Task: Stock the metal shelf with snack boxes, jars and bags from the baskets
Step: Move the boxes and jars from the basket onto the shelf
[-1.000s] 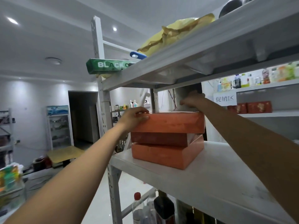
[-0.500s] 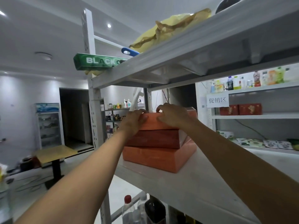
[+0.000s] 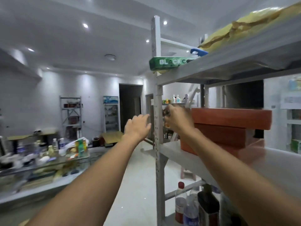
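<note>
**Three orange boxes stacked on the middle board, both hands at the shelf's left end**

The metal shelf (image 3: 158, 160) fills the right half of the frame. On its middle board sits a stack of orange boxes (image 3: 231, 119), three high. The top one is widest and overhangs to the right, the middle one is darker, and the bottom one is partly hidden behind the right forearm.

The right hand (image 3: 177, 118) is at the left end of the top box with its fingers curled inward. Blur hides whether they grip the box or only sit in front of it. The left hand (image 3: 136, 126) hangs in the air just left of the shelf's front post, fingers relaxed and a little apart, holding nothing.

On the upper board, a green box (image 3: 169, 62) printed "BLACK" pokes out past the post. A blue object (image 3: 198, 52) and a crumpled yellow bag (image 3: 244, 28) lie to its right. Bottles (image 3: 180, 203) stand on the lowest level, at the bottom of the frame. In the lower left, a desk (image 3: 48, 185) carries a clutter of packets and bottles.
</note>
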